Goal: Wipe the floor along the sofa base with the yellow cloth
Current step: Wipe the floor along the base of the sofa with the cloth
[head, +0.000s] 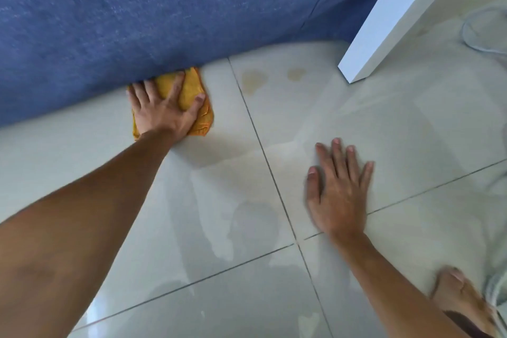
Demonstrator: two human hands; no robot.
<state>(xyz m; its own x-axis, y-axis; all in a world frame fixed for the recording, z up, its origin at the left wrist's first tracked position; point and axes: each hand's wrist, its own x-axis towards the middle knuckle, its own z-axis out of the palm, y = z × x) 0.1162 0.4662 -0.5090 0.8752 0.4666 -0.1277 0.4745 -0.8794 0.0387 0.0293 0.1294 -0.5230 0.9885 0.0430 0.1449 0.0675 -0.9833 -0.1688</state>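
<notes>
Glossy pale tiled floor (384, 118): we are pressing the crumpled yellow cloth (192, 90) with our left hand (162, 110) against the blue fabric sofa base (109, 35); our right hand (337, 189) is lying flat, empty. 2 tan stains (253, 79) are awaiting wiping.

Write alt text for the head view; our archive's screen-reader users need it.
A person's left hand presses a yellow cloth on the tiled floor against a blue sofa base. The right hand rests flat on the tiles, near a white furniture leg.

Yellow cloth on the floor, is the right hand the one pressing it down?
No, the left hand presses the crumpled yellow cloth against the blue sofa base, while the right hand lies flat on bare tile.
</notes>
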